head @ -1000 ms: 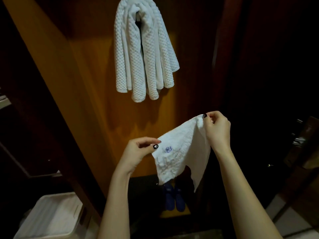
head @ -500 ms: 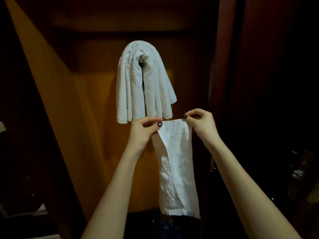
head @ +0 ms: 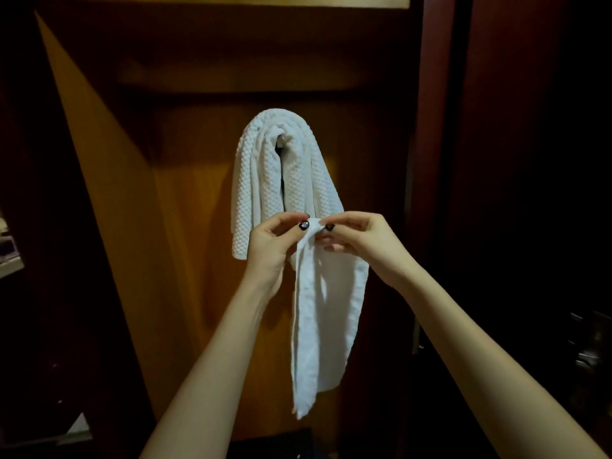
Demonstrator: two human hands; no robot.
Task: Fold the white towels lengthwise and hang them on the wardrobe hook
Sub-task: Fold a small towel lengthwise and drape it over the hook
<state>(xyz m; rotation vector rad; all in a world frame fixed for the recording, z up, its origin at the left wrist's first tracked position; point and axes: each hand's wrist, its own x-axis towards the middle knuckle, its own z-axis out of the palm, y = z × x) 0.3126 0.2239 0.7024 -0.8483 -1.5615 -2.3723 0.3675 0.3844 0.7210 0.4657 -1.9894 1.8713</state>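
Note:
A thick white waffle-weave towel hangs draped over the wardrobe hook, which shows only as a small dark piece at the top of the folds. In front of its lower edge, my left hand and my right hand pinch the top end of a thin white towel side by side. That towel hangs straight down as a narrow folded strip, its bottom corner well below my wrists.
The orange-brown wardrobe back panel is behind the towels, with a shelf edge at the top. A dark reddish door frame stands on the right. Dim shelves lie at the far left.
My hands have come together, bringing the thin towel's top corners together so it hangs as a narrower strip. The view has tilted up, so the hanging towel sits lower in frame.

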